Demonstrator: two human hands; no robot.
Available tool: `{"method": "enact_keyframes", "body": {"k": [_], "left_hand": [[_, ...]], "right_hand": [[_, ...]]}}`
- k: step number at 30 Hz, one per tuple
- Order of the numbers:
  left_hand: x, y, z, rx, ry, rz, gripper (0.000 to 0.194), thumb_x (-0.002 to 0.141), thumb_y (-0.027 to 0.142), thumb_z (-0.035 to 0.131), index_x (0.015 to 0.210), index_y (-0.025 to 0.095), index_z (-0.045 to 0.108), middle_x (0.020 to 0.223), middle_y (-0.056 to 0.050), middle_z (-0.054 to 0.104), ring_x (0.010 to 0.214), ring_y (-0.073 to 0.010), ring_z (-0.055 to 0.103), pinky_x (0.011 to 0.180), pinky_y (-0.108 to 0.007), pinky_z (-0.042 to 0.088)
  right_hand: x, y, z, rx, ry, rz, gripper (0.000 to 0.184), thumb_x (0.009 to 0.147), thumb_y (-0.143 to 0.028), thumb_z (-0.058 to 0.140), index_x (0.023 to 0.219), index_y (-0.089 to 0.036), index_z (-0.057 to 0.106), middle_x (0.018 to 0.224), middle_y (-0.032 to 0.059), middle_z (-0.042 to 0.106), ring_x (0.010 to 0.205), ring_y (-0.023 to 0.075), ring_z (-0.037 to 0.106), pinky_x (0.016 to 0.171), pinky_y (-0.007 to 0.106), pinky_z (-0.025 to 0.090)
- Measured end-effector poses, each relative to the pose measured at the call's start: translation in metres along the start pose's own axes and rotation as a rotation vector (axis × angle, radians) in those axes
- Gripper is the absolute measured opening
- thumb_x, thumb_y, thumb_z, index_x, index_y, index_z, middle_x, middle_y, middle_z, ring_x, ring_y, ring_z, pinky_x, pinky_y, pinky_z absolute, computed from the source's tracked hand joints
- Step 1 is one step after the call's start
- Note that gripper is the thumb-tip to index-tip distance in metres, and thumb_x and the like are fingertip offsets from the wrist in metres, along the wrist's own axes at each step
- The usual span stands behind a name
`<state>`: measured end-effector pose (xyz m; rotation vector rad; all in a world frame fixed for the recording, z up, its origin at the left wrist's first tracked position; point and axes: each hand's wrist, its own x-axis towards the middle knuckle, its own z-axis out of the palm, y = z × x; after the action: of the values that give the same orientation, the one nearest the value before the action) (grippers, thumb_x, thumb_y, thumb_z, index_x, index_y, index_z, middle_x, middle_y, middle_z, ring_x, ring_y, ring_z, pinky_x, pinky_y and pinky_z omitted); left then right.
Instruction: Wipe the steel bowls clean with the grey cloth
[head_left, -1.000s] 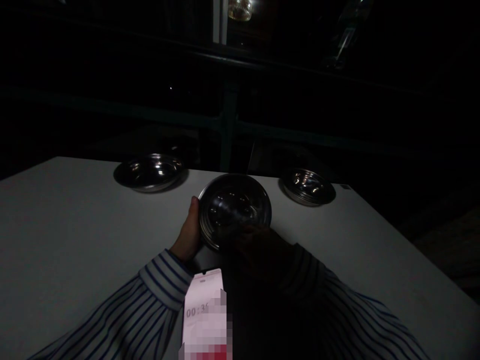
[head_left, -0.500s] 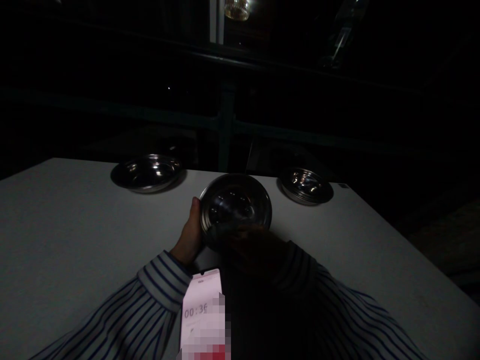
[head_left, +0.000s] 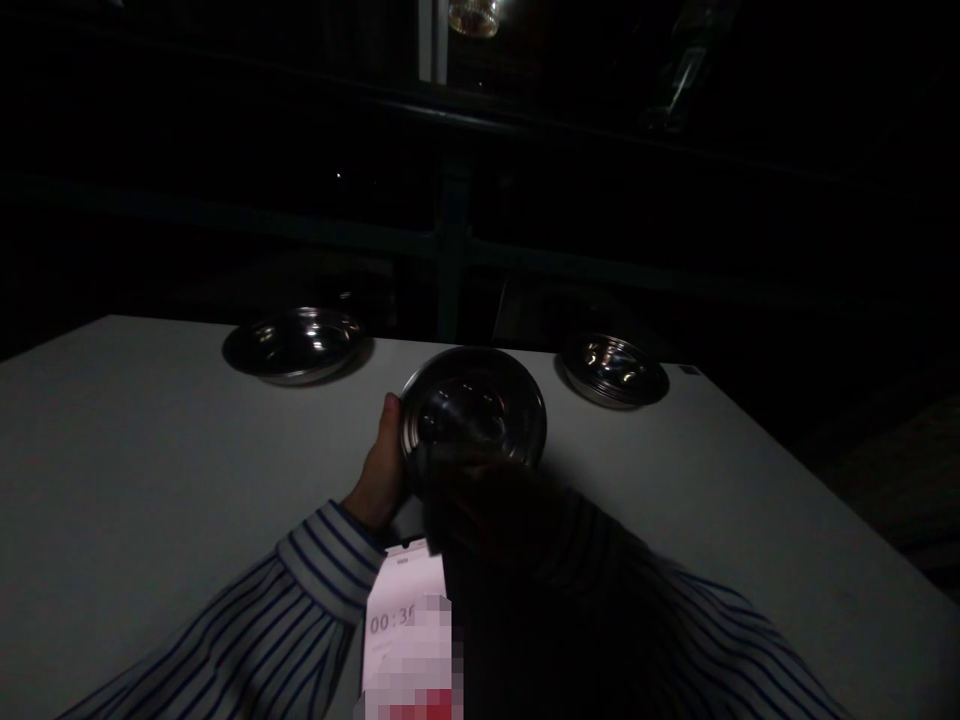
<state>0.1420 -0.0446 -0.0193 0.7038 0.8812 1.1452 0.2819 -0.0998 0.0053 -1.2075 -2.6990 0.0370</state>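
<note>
A shiny steel bowl is held up in front of me, tilted with its hollow towards me. My left hand grips its left side, the thumb along the rim and the other fingers hidden behind. In deep shadow, my right hand is at the bowl's lower near edge. A dark piece that looks like cloth hangs from its left side; the fingers are blurred and hard to make out.
On the white table a wide steel bowl stands at the back left, and a smaller steel bowl at the back right. Near my left cuff, a lit phone shows a timer. Dark rails lie beyond the table.
My right hand has shifted slightly down and left at the bowl's near edge, and the dark cloth now covers a bit of the phone's top. The left hand keeps its hold.
</note>
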Motion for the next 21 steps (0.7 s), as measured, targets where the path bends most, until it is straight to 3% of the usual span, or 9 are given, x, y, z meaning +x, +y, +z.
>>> {"method": "enact_keyframes", "body": {"k": [3, 7, 10, 17, 21], "left_hand": [[-0.001, 0.001, -0.001, 0.005, -0.061, 0.021, 0.054, 0.073, 0.063, 0.042, 0.088, 0.017, 0.068, 0.085, -0.007, 0.071, 0.102, -0.0261, 0.058, 0.093, -0.038, 0.04], [0.0, 0.008, -0.003, 0.032, -0.135, 0.027, 0.055, 0.075, 0.061, 0.042, 0.1, 0.017, 0.065, 0.089, -0.007, 0.071, 0.103, -0.027, 0.057, 0.091, -0.038, 0.041], [0.001, 0.011, -0.005, 0.03, -0.139, -0.001, 0.058, 0.075, 0.061, 0.041, 0.104, 0.017, 0.064, 0.093, -0.007, 0.07, 0.104, -0.0276, 0.057, 0.092, -0.038, 0.041], [-0.003, 0.009, -0.003, -0.053, -0.199, 0.01, 0.058, 0.076, 0.061, 0.038, 0.104, 0.017, 0.064, 0.091, -0.007, 0.071, 0.105, -0.0283, 0.056, 0.094, -0.04, 0.039], [-0.006, 0.004, 0.002, -0.051, -0.21, -0.003, 0.058, 0.076, 0.061, 0.038, 0.1, 0.016, 0.065, 0.095, -0.009, 0.07, 0.108, -0.0274, 0.054, 0.096, -0.04, 0.036]], "right_hand": [[0.005, -0.014, 0.009, -0.052, 0.061, 0.073, 0.036, 0.084, -0.026, 0.041, 0.114, -0.009, 0.05, 0.107, 0.0152, 0.059, 0.099, 0.0253, 0.053, 0.083, 0.043, 0.041], [-0.003, -0.017, -0.009, -0.105, -0.155, 0.171, 0.024, 0.081, -0.022, 0.044, 0.096, -0.012, 0.061, 0.093, 0.0132, 0.065, 0.093, 0.0274, 0.056, 0.076, 0.044, 0.042], [-0.009, -0.009, -0.021, -0.122, -0.222, 0.184, 0.018, 0.077, -0.022, 0.048, 0.084, -0.014, 0.062, 0.081, 0.0102, 0.067, 0.086, 0.0267, 0.057, 0.07, 0.041, 0.043], [-0.007, -0.001, -0.017, -0.157, -0.238, 0.171, 0.022, 0.082, -0.02, 0.042, 0.085, -0.012, 0.062, 0.086, 0.0118, 0.065, 0.089, 0.0261, 0.056, 0.074, 0.041, 0.041], [-0.003, 0.001, -0.004, -0.077, -0.13, 0.073, 0.025, 0.083, -0.021, 0.043, 0.102, -0.012, 0.057, 0.096, 0.0123, 0.063, 0.094, 0.024, 0.054, 0.079, 0.04, 0.041]]}}
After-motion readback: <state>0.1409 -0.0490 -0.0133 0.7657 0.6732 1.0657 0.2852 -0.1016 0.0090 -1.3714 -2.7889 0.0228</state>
